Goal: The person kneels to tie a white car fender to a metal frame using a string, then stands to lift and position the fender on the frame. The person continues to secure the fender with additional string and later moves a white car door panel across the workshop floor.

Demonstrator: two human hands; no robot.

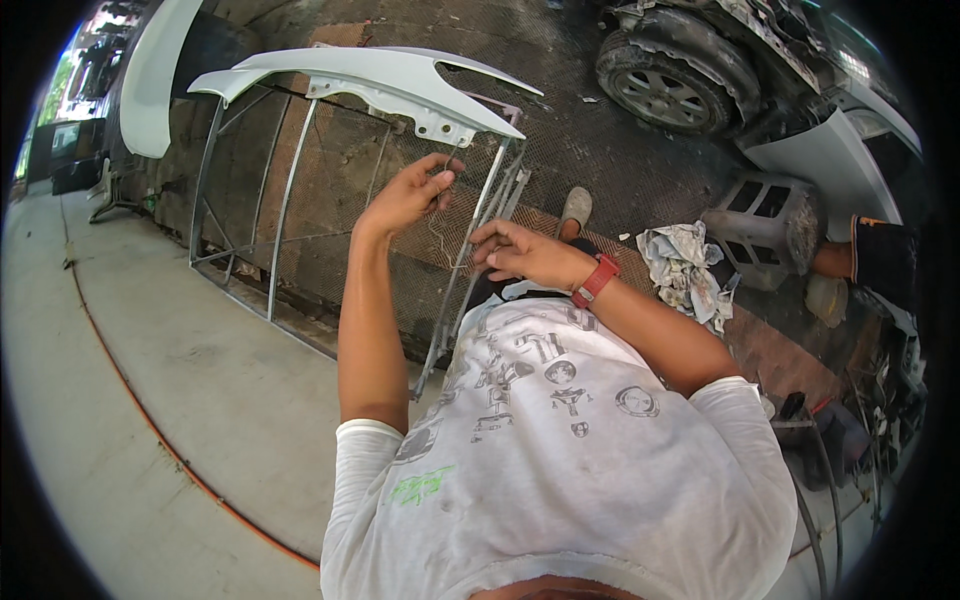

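A white car fender rests across the top of a grey metal stand in front of me. My left hand is raised just under the fender's tabbed lower edge, its thumb and fingers pinched together. A thin dark wire runs between these fingers and the tab with holes. Beside the right leg of the stand is my right hand, fingers loosely bent and apart, a red watch on its wrist. I cannot see anything held in it.
Another white panel stands at the far left. An orange hose lies along the pale floor. To the right are crumpled paper, a grey slotted crate, another person's leg and a car wheel.
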